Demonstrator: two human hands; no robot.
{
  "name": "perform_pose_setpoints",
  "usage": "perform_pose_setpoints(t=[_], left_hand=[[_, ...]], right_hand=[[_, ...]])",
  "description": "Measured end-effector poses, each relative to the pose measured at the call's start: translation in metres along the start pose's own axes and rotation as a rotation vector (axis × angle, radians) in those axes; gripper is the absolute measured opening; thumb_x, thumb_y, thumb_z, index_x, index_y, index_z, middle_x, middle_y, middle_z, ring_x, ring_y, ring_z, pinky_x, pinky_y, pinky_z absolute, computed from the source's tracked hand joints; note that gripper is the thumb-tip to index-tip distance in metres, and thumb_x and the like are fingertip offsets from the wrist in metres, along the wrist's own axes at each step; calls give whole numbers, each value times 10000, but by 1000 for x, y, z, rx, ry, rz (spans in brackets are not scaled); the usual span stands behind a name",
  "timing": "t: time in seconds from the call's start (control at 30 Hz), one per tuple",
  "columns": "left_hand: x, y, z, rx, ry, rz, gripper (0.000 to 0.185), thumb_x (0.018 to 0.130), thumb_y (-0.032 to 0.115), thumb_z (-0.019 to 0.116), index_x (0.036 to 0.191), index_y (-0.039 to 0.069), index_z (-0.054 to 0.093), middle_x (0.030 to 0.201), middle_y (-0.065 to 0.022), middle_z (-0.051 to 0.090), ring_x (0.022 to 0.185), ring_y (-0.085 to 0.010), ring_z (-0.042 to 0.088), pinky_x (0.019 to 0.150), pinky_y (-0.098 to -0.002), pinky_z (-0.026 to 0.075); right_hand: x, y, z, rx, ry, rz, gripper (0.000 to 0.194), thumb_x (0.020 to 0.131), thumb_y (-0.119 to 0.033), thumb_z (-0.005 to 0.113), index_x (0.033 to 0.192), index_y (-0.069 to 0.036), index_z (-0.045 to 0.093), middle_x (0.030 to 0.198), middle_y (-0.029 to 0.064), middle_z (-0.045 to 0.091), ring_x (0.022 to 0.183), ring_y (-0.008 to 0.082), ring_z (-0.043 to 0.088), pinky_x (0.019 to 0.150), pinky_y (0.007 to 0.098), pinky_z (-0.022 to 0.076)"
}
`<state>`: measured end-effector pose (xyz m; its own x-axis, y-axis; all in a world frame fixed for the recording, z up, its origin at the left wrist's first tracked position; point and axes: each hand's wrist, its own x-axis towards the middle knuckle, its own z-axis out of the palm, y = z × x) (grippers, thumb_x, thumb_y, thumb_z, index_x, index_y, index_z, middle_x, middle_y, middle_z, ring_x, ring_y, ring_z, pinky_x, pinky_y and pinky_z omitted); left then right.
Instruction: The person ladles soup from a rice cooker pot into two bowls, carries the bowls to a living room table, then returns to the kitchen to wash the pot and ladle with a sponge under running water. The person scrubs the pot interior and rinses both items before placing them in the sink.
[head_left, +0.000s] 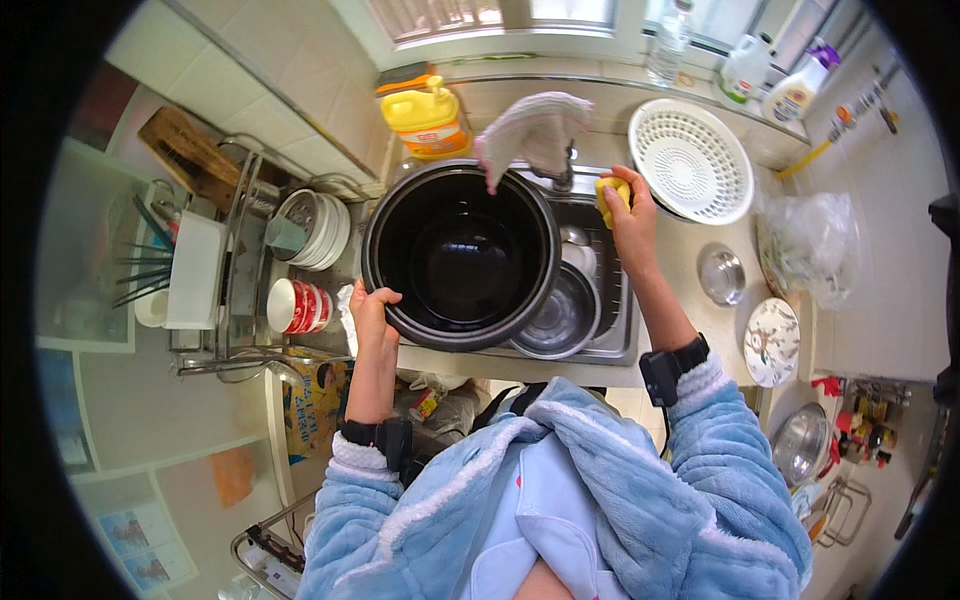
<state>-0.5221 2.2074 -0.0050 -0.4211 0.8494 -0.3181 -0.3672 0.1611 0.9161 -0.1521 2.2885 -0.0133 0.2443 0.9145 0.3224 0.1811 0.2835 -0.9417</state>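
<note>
My left hand (373, 315) grips the near left rim of a large black pot (461, 255), which is tilted over the left part of the sink (628, 330). Inside, the pot looks dark and shiny. Up by the right side of the faucet (562, 176), my right hand (630, 214) holds a yellow sponge (613, 196) between thumb and fingers. A pale cloth with a pink edge (536, 131) hangs over the faucet. Beside the pot, a metal bowl (556, 319) and white dishes (581, 259) lie in the sink.
Left of the sink are stacked white bowls (326, 232), red-and-white bowls (304, 306) and a metal dish rack (244, 225). A yellow pump bottle (427, 124) stands behind the pot. To the right are a white colander (690, 161), a small clear bowl (721, 276), a patterned plate (772, 341) and a plastic bag (810, 240).
</note>
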Motion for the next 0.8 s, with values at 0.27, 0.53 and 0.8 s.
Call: perform_pose_setpoints(t=[0.27, 0.53, 0.8], left_hand=[[-77, -49, 123, 80, -367, -167, 439, 532, -138, 503, 944, 10, 543, 825, -75, 601, 719, -187, 575, 649, -286, 499], [-128, -166, 204, 103, -540, -263, 390, 524, -130, 506, 884, 12, 555, 753, -54, 568, 648, -164, 535, 564, -270, 463], [-139, -205, 199, 154, -521, -231, 372, 533, -120, 514, 878, 14, 552, 724, -24, 544, 612, -141, 513, 548, -262, 444]], right_hand=[[-40, -76, -119, 21, -326, 295, 291, 879, -202, 546, 1098, -13, 577, 994, 74, 606, 916, 153, 555, 822, 274, 433], [-128, 30, -192, -641, -429, 224, 277, 771, -117, 573, 1033, -25, 561, 1005, 162, 550, 981, 341, 532, 862, 397, 442], [-168, 64, -202, -797, -657, 269, 367, 714, -150, 689, 1044, -37, 576, 1079, 144, 522, 1033, 334, 502, 892, 421, 437]])
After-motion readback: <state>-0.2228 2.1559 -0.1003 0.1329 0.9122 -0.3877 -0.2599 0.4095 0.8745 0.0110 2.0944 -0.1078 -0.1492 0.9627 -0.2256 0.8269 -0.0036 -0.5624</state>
